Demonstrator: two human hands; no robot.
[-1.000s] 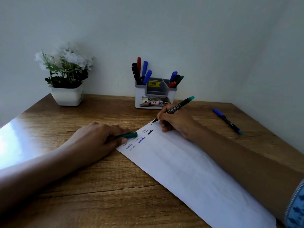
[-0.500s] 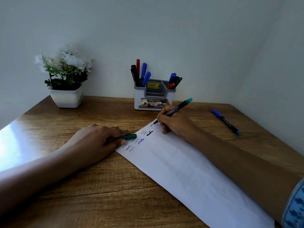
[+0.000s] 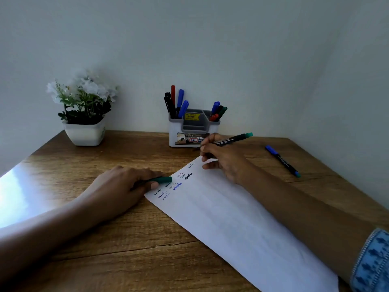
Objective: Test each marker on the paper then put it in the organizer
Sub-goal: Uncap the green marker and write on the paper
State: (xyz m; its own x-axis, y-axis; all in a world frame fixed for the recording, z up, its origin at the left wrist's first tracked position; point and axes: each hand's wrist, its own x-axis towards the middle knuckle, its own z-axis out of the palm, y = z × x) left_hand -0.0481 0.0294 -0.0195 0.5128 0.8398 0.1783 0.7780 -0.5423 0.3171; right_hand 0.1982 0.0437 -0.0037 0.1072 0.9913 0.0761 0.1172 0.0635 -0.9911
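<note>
head view: the right hand (image 3: pixel 224 159) grips a black marker with a green end (image 3: pixel 232 139) at the far corner of the paper (image 3: pixel 231 213), the barrel slanting up to the right; its tip is hidden behind the fingers. the left hand (image 3: pixel 124 186) is closed around a green cap (image 3: pixel 163 179), resting on the wooden table (image 3: pixel 105 249) at the paper's left edge, beside small scribbles in black and blue. the organizer (image 3: pixel 192 131) stands by the wall just beyond the right hand, with markers upright in its left and right compartments. a blue-capped marker (image 3: pixel 282 160) lies well to the right. a potted plant (image 3: pixel 84 114) sits far left.
</note>
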